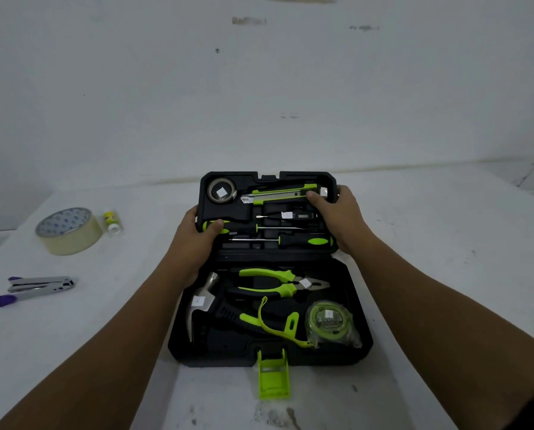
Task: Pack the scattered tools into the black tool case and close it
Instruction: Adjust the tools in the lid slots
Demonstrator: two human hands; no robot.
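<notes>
The case (pixel 216 360) sits open on the table (pixel 430 243), tools (pixel 259 273) seated; left hand (pixel 197 240) and right hand (pixel 340 212) each pinch a lid (pixel 228 176) side in their grip, thumbs on tools. Closing, lid tools may slip out, or the strap (pixel 261 315) snag

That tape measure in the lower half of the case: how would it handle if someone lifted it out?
The tape measure is wrapped in clear film, so it is probably slippery. Its green strap lies in a loose curve, so it likely dangles and could snag the hammer handle it crosses.
</notes>
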